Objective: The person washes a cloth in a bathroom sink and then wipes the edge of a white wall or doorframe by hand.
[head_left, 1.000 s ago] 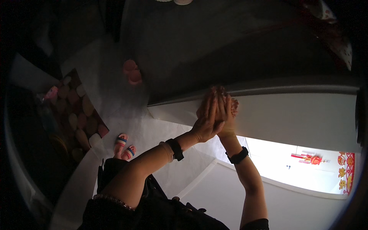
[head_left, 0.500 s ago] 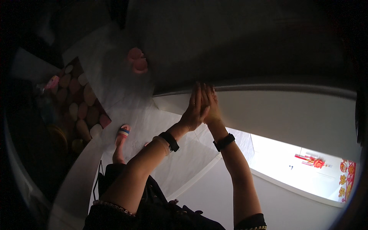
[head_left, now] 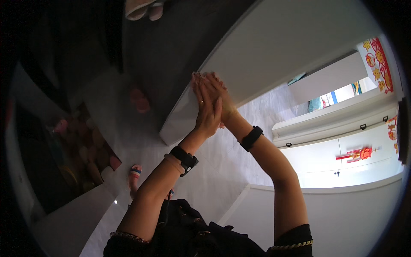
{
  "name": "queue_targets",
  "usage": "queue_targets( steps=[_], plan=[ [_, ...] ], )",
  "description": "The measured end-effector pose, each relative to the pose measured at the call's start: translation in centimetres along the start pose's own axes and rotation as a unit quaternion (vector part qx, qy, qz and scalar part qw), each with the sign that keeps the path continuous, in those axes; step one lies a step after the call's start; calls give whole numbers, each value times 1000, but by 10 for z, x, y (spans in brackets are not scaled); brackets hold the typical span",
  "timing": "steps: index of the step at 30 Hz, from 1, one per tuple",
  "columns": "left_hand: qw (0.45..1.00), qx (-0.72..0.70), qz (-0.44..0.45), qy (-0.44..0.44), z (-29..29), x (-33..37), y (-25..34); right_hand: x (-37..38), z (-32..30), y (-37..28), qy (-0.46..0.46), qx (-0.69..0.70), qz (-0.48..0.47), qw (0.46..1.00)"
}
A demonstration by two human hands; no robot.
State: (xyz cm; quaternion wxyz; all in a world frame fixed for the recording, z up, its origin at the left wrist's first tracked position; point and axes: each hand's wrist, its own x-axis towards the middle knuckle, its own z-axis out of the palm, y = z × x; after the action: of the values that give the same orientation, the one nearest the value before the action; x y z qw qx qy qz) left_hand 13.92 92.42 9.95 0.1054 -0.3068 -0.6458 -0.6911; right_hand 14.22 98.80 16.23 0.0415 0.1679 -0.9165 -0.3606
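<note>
Nearest the camera is dark clothing (head_left: pixel 188 233), with both forearms rising from it. The left wrist wears a black band (head_left: pixel 185 157), and the right wrist another black band (head_left: pixel 251 138).

Above them the left hand (head_left: pixel 208 109) and the right hand (head_left: pixel 220 96) are pressed together palm to palm, fingers straight and close, holding nothing. A ring (head_left: pixel 201 101) shows on 1 finger of the left hand. The right hand sits partly behind the left, so only its fingertips and its outer edge can be seen.

The joined fingertips lie against the edge of a white panel (head_left: pixel 274 51), which runs up and to the right from the hands. Whether they actually touch it cannot be told.

Below the hands is a pale floor (head_left: pixel 128 137). A foot in a striped sandal (head_left: pixel 135 173) stands on it, left of the left forearm. Further left lies a dark mat with coloured round patches (head_left: pixel 81 150). A blurred pink thing (head_left: pixel 140 100) lies on the floor just left of the panel's lower corner.

Far right stand white cabinets (head_left: pixel 342 150) with a red ornament (head_left: pixel 357 153) hanging on 1 door. No open container shows.
</note>
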Motion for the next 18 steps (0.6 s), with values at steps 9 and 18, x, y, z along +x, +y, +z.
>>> queue_targets(
  steps=[9, 18],
  plan=[
    [987, 120, 111, -3, -8, 23, 51, -12, -47, 33, 156, -117, 62, 979],
    [944, 145, 282, 90, 5, 66, 83, -29, -82, 81, 276, -78, 60, 956]
  ],
)
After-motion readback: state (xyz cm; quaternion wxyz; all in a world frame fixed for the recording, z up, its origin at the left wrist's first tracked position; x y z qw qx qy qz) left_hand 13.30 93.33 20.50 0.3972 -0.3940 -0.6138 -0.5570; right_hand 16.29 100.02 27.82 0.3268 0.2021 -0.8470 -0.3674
